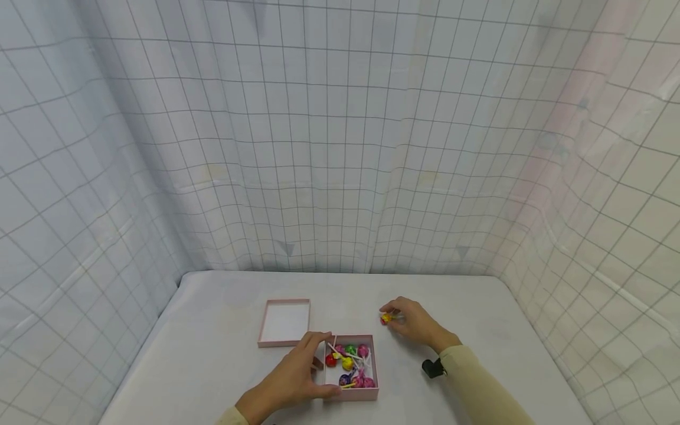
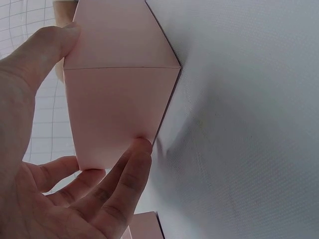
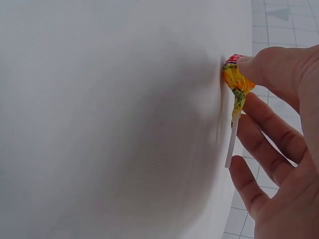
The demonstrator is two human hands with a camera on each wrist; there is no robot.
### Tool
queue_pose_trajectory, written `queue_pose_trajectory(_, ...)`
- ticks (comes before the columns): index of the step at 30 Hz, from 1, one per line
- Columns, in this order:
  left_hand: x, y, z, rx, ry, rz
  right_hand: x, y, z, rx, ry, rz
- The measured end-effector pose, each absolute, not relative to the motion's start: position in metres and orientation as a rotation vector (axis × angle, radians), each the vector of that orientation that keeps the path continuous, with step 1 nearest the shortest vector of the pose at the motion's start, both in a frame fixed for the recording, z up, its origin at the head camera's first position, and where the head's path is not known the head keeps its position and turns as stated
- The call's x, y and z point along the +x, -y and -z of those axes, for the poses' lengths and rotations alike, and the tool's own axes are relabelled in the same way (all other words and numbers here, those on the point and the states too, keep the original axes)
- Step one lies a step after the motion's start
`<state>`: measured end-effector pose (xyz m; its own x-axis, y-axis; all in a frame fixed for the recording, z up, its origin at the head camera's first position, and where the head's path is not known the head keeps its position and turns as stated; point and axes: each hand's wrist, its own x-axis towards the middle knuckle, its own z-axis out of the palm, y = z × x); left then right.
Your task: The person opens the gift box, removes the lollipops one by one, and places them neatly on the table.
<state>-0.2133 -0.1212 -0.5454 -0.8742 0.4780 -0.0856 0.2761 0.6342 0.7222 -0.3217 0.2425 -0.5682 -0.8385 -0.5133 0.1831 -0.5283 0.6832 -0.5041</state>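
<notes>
A pink open-topped box (image 1: 353, 395) stands near the front of the table, with several wrapped lollipops (image 1: 347, 363) inside. My left hand (image 1: 292, 373) holds it from the left: the thumb (image 2: 47, 47) lies against the front wall, while the fingers (image 2: 130, 177) reach along the left wall and its far corner. Beyond the box, to the right, my right hand (image 1: 417, 323) pinches a lollipop (image 3: 239, 79) in a yellow wrapper with red at the top. Its white stick points back toward the palm. The wrapped head is at the table surface or just above it; I cannot tell which.
A shallow pink-rimmed tray or lid (image 1: 287, 321), white inside, lies behind and left of the box. White cloth covers the table (image 1: 212, 330). Gridded white curtains (image 1: 340, 147) enclose the back and both sides. A black device (image 1: 432, 368) is worn at the right wrist.
</notes>
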Motion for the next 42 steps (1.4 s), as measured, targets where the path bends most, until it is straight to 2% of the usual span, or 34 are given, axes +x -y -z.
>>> queue_pose_trajectory(15, -0.211, 0.122, 0.546, 0.604, -2.582, -1.094, -0.302, -0.235, 0.551, 0.807, 2.874, -0.873)
queue_pose_trajectory(42, -0.21, 0.122, 0.546, 0.636, -2.621, -1.078, -0.253, -0.179, 0.508, 1.16, 2.895, -0.758)
